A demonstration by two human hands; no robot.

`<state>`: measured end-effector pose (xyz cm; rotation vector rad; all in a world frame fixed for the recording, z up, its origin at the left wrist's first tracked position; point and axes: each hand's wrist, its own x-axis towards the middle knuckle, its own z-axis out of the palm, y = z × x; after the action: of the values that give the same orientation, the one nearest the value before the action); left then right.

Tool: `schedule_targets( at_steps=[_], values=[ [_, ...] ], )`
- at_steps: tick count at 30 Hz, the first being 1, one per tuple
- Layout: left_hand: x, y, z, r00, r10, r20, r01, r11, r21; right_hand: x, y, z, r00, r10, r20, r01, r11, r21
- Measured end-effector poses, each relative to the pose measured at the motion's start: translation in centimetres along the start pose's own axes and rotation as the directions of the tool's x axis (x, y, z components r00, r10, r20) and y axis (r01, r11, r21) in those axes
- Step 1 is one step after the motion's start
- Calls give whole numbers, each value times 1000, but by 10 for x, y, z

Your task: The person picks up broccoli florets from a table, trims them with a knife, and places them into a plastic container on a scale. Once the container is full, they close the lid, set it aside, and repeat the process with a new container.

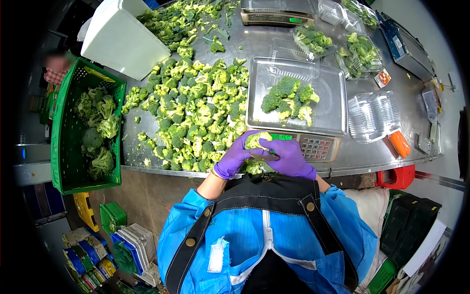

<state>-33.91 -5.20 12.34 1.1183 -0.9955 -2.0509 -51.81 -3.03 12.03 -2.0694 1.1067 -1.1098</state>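
In a purple glove, my left hand [236,156] is closed around a broccoli floret [257,140] at the table's front edge. My right hand [292,156], gloved the same way, is closed on a small knife [264,156] whose blade lies just below the floret. Its handle is hidden in my fingers. Right behind my hands is a digital scale [316,147] with a steel tray [338,115] on top. An open clear plastic box on that tray holds several broccoli florets [289,98]. To the left spreads a large heap of cut broccoli florets [196,108].
A green crate [66,142] with broccoli heads stands at the left, near a tipped white bin [122,41]. Toward the right are filled clear boxes [360,54], empty clear boxes [374,115] and an orange packet [400,144]. A second scale [276,18] sits at the back.
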Motion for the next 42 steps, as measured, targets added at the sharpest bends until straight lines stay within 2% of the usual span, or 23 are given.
schedule_targets(
  at_steps=[2, 5, 6, 7, 13, 15, 17, 18, 19, 20, 21, 22, 23, 25, 26, 28, 30, 34, 36, 37, 39, 40, 42],
  values=[
    [0, -4, -6, 998, -13, 67, 17, 998, -54, 0, -1, 0, 998, 8, -58, -5, 998, 55],
    [0, -8, -6, 994, -89, 67, 98, 986, -138, 1, -11, -6, 999, 34, -41, -29, 992, 125],
    [1, -7, -3, 994, -88, 66, 96, 986, -139, 2, -13, -6, 992, 82, -100, -66, 986, 156],
    [0, -5, 0, 997, -56, 58, 63, 991, -118, 3, -15, -7, 978, 131, -160, -100, 977, 189],
    [-2, 7, 5, 999, -39, 23, 39, 999, 11, -1, -16, -16, 972, 192, -132, -160, 962, 223],
    [1, 8, -3, 985, 65, 160, -65, 998, -4, -6, -10, -24, 870, 405, -282, -240, 847, 474],
    [0, 4, -19, 987, 97, 127, -100, 995, 19, -5, 1, -49, 750, 494, -440, -258, 831, 492],
    [0, 3, -22, 988, 126, 84, -131, 990, 46, -5, 8, -55, 745, 496, -446, -259, 831, 492],
    [-2, 13, -17, 979, 203, 35, -206, 962, 178, -5, 16, -61, 715, 493, -495, -351, 866, 355],
    [-3, 24, -5, 980, 193, -41, -182, 964, 193, -3, 21, -65, 690, 479, -543, -440, 873, 211],
    [3, 28, -1, 936, 350, -43, -301, 857, 419, 0, 23, -66, 688, 477, -546, -441, 873, 208],
    [13, 32, 2, 867, 498, -9, -386, 683, 620, 4, 25, -66, 777, 385, -499, -409, 910, 65],
    [23, 33, 4, 864, 503, -9, -390, 681, 620, 8, 26, -66, 854, 292, -431, -356, 931, -76],
    [46, 35, 9, 686, 710, 160, -403, 187, 896, 5, 33, -57, 883, 265, -389, -341, 930, -141],
    [51, 38, 14, 704, 676, 215, -359, 78, 930, 3, 34, -54, 905, 248, -345, -330, 922, -203],
    [57, 35, 15, 723, 636, 268, -370, 29, 929, -2, 32, -55, 895, 269, -355, -352, 915, -196],
    [62, 31, 9, 706, 661, 253, -389, 64, 919, -9, 36, -56, 840, 339, -423, -418, 902, -107],
    [72, 31, -1, 675, 707, 208, -420, 137, 897, 7, 28, -61, 814, 338, -472, -420, 904, -78],
    [79, 34, 1, 632, 736, 244, -453, 96, 886, 19, 23, -60, 887, 302, -348, -398, 884, -245],
    [86, 30, 0, 653, 727, 214, -488, 187, 852, 20, 25, -58, 891, 298, -342, -389, 889, -241],
    [94, 29, -2, 652, 723, 228, -507, 193, 840, 22, 32, -55, 926, 300, -228, -369, 843, -391],
    [96, 29, -2, 653, 715, 248, -535, 204, 820, 23, 34, -56, 932, 291, -217, -356, 851, -387],
    [97, 27, -2, 669, 720, 187, -515, 267, 814, 22, 38, -60, 865, 413, -283, -495, 792, -356]
  ],
)
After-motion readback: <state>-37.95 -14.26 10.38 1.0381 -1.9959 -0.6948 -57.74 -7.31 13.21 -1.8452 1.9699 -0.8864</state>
